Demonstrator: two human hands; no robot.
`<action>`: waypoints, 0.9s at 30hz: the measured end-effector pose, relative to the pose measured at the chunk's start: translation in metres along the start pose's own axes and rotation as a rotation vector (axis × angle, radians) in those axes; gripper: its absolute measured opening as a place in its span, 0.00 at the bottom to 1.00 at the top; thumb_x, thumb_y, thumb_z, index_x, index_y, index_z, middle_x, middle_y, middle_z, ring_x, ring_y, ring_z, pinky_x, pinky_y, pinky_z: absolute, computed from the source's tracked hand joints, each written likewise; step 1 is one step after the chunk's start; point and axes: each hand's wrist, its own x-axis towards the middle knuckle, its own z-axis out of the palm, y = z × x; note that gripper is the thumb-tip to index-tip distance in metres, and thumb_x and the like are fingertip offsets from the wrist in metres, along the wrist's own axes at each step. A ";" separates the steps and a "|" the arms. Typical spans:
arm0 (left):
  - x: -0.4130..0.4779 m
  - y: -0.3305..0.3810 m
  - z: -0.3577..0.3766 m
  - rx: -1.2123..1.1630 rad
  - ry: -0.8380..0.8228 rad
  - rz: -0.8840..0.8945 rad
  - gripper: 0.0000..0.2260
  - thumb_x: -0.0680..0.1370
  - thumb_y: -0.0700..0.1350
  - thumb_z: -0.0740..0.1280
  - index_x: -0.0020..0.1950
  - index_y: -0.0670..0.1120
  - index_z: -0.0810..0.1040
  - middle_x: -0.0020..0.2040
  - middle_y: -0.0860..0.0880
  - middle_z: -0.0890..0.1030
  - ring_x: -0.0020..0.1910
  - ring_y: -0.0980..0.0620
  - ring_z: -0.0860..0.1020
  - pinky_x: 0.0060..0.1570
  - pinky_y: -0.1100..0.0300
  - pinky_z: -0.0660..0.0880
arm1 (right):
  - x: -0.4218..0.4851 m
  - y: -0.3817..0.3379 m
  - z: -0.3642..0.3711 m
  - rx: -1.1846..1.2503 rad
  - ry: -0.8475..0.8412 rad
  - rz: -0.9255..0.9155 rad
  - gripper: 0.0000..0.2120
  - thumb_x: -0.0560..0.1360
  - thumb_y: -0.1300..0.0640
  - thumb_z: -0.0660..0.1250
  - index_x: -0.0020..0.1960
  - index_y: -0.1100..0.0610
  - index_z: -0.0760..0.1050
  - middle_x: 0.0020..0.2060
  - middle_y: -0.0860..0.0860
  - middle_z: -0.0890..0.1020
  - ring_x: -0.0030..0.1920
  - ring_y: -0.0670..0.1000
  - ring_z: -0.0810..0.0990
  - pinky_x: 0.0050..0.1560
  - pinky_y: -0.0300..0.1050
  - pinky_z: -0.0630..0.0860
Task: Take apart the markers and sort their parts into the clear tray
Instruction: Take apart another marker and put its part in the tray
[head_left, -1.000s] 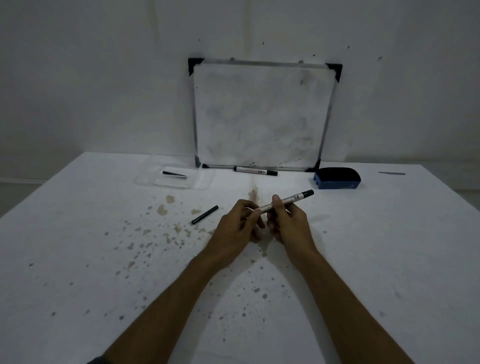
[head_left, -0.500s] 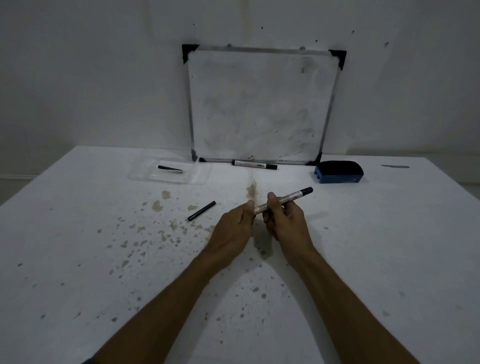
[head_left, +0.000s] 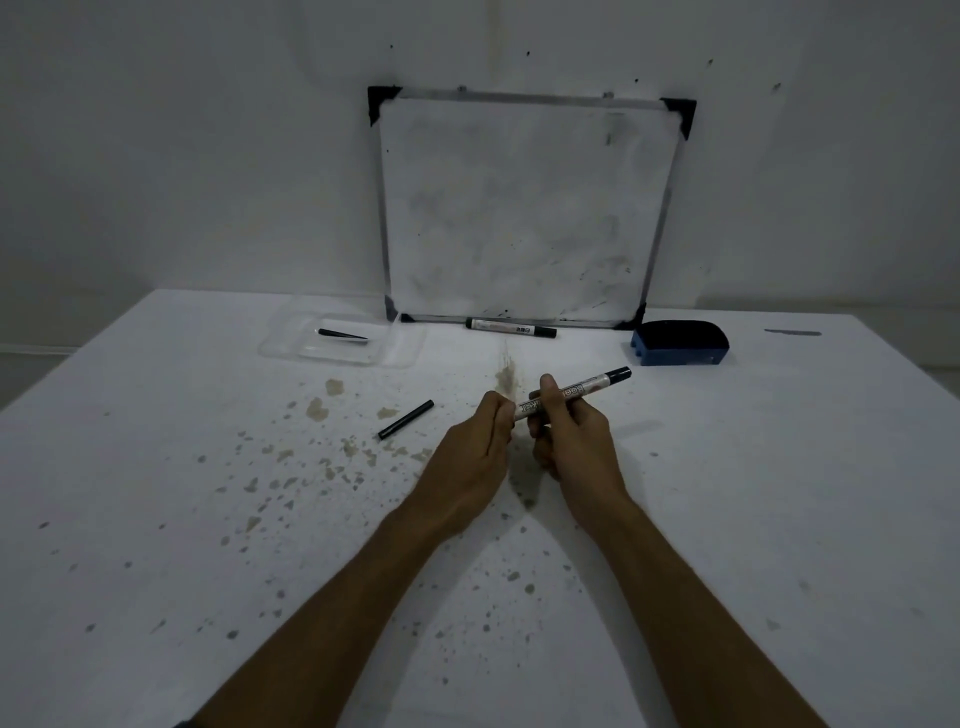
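Observation:
Both hands hold one white marker (head_left: 582, 391) with a black far end, tilted up to the right above the table. My right hand (head_left: 569, 434) wraps its barrel. My left hand (head_left: 475, 441) pinches the marker's near end, which is hidden in the fingers. A black marker part (head_left: 405, 419) lies loose on the table left of my hands. The clear tray (head_left: 291, 349) sits at the back left with one black part (head_left: 343, 335) in it. A second whole marker (head_left: 511, 328) lies at the foot of the whiteboard.
A small whiteboard (head_left: 524, 208) leans against the wall at the back. A blue eraser (head_left: 679, 344) rests to its right. The white table (head_left: 156, 519) is speckled with brown stains around my hands.
The hands and the marker stay together in about the same spot; the left fingers have closed tighter over the marker's near end. The view has shifted slightly.

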 end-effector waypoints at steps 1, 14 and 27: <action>0.000 0.000 0.000 -0.004 0.000 -0.009 0.15 0.88 0.55 0.50 0.48 0.49 0.68 0.35 0.49 0.73 0.31 0.54 0.69 0.33 0.54 0.68 | -0.001 -0.001 0.000 -0.002 -0.019 -0.004 0.18 0.81 0.44 0.64 0.49 0.60 0.78 0.31 0.50 0.75 0.25 0.43 0.67 0.25 0.37 0.65; 0.008 0.002 -0.009 -0.240 -0.011 -0.184 0.24 0.88 0.55 0.51 0.35 0.48 0.66 0.22 0.54 0.69 0.23 0.52 0.69 0.32 0.57 0.70 | -0.002 0.002 0.007 0.067 -0.065 -0.026 0.16 0.82 0.48 0.66 0.47 0.62 0.77 0.28 0.48 0.72 0.25 0.44 0.65 0.25 0.37 0.64; 0.003 0.000 0.000 0.055 0.003 -0.023 0.17 0.87 0.54 0.50 0.41 0.53 0.67 0.34 0.50 0.73 0.31 0.54 0.71 0.34 0.58 0.69 | 0.001 0.008 0.005 -0.051 -0.064 -0.032 0.18 0.83 0.46 0.63 0.43 0.60 0.76 0.26 0.47 0.73 0.25 0.44 0.67 0.26 0.38 0.66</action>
